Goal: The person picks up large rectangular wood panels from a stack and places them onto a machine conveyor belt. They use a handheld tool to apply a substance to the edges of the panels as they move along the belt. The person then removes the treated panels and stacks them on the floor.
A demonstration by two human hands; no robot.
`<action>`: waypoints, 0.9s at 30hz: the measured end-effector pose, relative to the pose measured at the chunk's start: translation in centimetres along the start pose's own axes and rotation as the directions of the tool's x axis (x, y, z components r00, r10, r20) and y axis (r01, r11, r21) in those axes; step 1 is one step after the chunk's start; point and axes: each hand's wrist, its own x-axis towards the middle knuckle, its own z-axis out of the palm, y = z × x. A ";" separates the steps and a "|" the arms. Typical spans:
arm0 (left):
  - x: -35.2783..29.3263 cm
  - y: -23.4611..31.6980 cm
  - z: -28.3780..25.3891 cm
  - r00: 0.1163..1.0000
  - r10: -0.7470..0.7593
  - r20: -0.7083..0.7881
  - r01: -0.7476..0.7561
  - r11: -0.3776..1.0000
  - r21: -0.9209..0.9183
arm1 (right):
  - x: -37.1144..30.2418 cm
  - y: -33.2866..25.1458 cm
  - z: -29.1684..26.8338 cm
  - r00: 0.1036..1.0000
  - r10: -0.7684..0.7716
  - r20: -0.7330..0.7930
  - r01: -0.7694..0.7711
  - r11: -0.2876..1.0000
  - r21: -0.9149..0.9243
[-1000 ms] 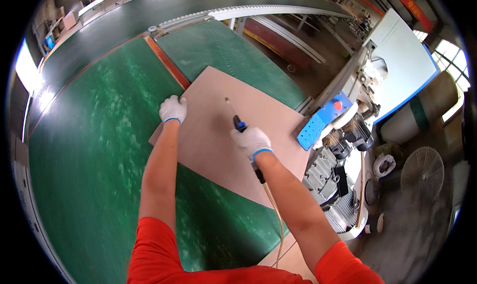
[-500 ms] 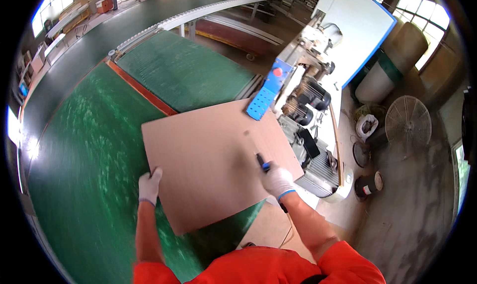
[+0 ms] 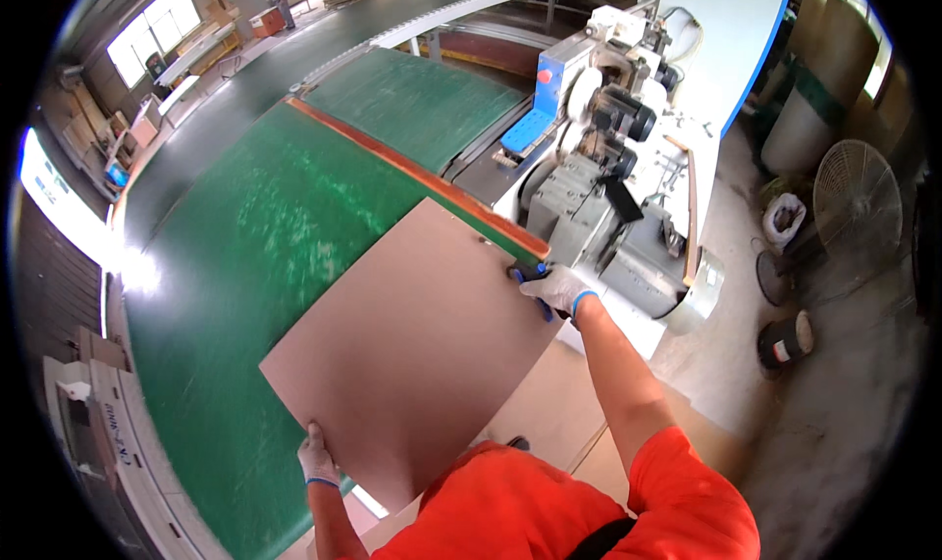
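A flat brownish-pink panel (image 3: 412, 354) lies slanted over the near right part of the green belt table (image 3: 211, 334), its near corner reaching past the edge toward my body. My left hand (image 3: 318, 459), in a white glove, grips the panel's near left edge, thumb on top and fingers out of sight beneath. At the panel's right edge my gloved right hand (image 3: 557, 290) is closed around a black-and-blue handheld tool (image 3: 528, 271) that looks like an air blow gun. Part of that tool is hidden by the hand. A small dark mark or hole shows near the panel's far corner.
Beyond the panel runs an orange-red strip (image 3: 412, 173), with a second green belt (image 3: 412, 104) behind it. A machine with motors (image 3: 599, 202) and a blue guard (image 3: 528, 133) stands close on the right. Farther right are a fan (image 3: 858, 197) and a dark bucket (image 3: 785, 339).
The panel has turned and come nearer to me, away from the machine's blue guard. My left hand moved with its edge; my right hand went from above the panel to its right edge.
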 end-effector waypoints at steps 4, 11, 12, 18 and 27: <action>-0.7 -1.6 -6.7 0.957 -0.129 -0.261 0.097 0.986 -0.132 | -7.5 -3.4 3.3 0.991 0.067 0.112 -0.067 0.998 -0.003; 4.0 12.0 -4.7 0.933 0.356 -0.052 -0.354 0.934 0.041 | -22.1 5.1 5.8 0.993 0.018 0.116 -0.075 0.854 0.515; 5.2 14.3 -3.5 0.909 0.416 -0.015 -0.416 0.909 0.003 | -25.3 4.9 6.0 0.994 -0.078 0.077 0.021 0.825 0.565; 3.1 24.6 16.8 0.792 0.463 0.397 -0.019 0.670 -0.742 | -40.5 5.1 5.0 0.723 -0.476 -0.501 0.463 0.872 -0.160; -8.9 8.6 21.7 0.369 0.054 0.928 0.340 0.921 -0.189 | -66.0 17.1 18.8 -0.005 0.257 -0.966 0.437 0.870 0.229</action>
